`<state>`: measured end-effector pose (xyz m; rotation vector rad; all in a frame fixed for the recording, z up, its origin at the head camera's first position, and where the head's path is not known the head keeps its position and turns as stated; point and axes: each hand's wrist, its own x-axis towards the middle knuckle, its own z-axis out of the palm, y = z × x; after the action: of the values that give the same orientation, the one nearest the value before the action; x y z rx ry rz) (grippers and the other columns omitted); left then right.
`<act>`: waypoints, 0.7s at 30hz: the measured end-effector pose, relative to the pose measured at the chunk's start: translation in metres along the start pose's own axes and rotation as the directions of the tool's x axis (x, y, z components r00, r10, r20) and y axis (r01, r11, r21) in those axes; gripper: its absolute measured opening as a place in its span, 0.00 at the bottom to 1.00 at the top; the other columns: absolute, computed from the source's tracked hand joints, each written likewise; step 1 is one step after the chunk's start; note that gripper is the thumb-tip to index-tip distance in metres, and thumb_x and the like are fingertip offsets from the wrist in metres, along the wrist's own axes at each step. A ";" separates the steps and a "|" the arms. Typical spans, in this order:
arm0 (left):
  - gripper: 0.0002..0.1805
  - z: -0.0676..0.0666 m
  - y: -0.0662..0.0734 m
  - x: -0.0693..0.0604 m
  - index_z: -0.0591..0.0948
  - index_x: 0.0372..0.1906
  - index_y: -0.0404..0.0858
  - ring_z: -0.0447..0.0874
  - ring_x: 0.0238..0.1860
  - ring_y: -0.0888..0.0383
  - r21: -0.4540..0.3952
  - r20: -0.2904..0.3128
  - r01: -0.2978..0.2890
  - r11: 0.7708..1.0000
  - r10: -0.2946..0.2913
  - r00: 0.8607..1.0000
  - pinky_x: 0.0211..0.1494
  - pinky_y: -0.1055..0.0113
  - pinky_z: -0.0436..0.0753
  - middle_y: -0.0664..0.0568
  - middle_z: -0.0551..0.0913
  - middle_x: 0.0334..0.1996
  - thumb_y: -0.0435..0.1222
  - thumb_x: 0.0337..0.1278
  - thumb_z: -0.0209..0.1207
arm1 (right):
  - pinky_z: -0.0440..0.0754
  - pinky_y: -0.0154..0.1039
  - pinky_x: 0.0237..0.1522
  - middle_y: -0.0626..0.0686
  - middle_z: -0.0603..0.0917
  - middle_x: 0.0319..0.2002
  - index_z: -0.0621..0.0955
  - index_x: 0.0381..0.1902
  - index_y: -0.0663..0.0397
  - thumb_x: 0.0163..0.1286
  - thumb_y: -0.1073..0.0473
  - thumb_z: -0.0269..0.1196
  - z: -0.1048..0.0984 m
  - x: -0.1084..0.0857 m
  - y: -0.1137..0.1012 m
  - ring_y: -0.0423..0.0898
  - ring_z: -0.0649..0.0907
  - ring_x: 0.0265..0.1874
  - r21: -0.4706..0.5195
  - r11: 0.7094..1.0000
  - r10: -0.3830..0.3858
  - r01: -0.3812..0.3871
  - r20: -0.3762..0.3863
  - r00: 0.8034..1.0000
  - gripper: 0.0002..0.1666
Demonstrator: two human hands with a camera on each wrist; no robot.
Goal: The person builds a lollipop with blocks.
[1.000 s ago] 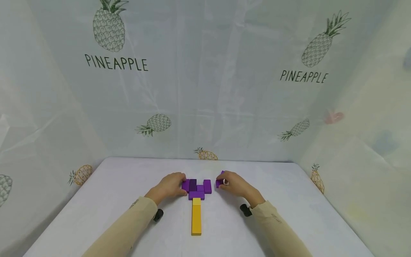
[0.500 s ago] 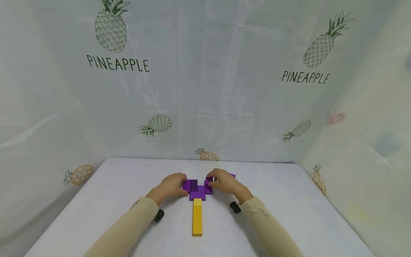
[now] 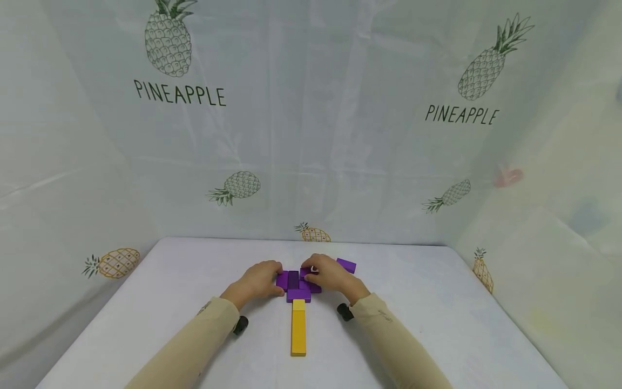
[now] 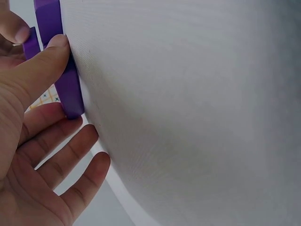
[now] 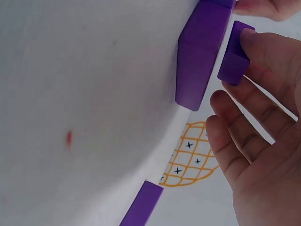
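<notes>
Purple blocks lie flush together on the white table. My left hand (image 3: 257,279) holds the leftmost purple block (image 3: 282,280) by its two ends, thumb at the near end, a fingertip at the far end. Between thumb and forefinger, my right hand (image 3: 330,273) pinches another small purple block (image 5: 235,59), slightly raised above the arrangement, right of a dark purple block (image 3: 293,280). Under that hand a right-side purple block (image 3: 315,289) is partly covered. A crosswise purple block (image 3: 298,295) lies in front, touching a yellow strip (image 3: 298,330) that runs toward me.
A loose purple block (image 3: 346,265) lies tilted behind my right hand. The white table (image 3: 218,356) ends at a pineapple-print curtain (image 3: 340,135), which also hangs along both sides. A dark wrist camera (image 3: 345,312) sits below my right wrist.
My right hand has carried its small purple block leftward, over the right-side block, to beside the dark purple one. The loose block behind has come into full view. My left hand stays put.
</notes>
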<state>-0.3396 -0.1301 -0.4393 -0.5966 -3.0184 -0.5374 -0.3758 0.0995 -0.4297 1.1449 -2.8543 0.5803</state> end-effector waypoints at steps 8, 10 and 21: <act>0.26 -0.001 0.000 0.001 0.80 0.47 0.40 0.77 0.40 0.56 0.000 0.008 0.012 1.000 -0.012 1.000 0.53 0.56 0.79 0.52 0.81 0.42 0.46 0.43 0.75 | 0.79 0.38 0.50 0.45 0.82 0.44 0.82 0.55 0.53 0.69 0.57 0.64 0.004 0.005 -0.001 0.41 0.79 0.43 0.006 1.000 0.028 -0.028 -0.002 1.000 0.17; 0.27 -0.001 0.000 0.001 0.80 0.48 0.40 0.77 0.41 0.56 -0.002 0.010 0.016 1.000 -0.016 1.000 0.53 0.57 0.78 0.52 0.81 0.42 0.46 0.43 0.75 | 0.79 0.38 0.50 0.45 0.82 0.44 0.82 0.55 0.53 0.69 0.57 0.64 0.004 0.006 -0.001 0.41 0.79 0.43 0.006 0.999 0.035 -0.035 -0.001 0.999 0.17; 0.26 -0.001 0.000 0.001 0.80 0.48 0.40 0.77 0.41 0.56 -0.003 0.012 0.017 1.000 -0.017 1.000 0.54 0.56 0.78 0.52 0.82 0.42 0.46 0.43 0.75 | 0.79 0.38 0.50 0.47 0.82 0.44 0.82 0.54 0.54 0.68 0.59 0.65 0.006 0.008 -0.001 0.41 0.79 0.42 -0.011 0.999 0.043 -0.043 0.014 0.999 0.17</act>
<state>-0.3403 -0.1300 -0.4383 -0.5766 -3.0368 -0.5418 -0.3802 0.0916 -0.4336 1.0935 -2.8970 0.5596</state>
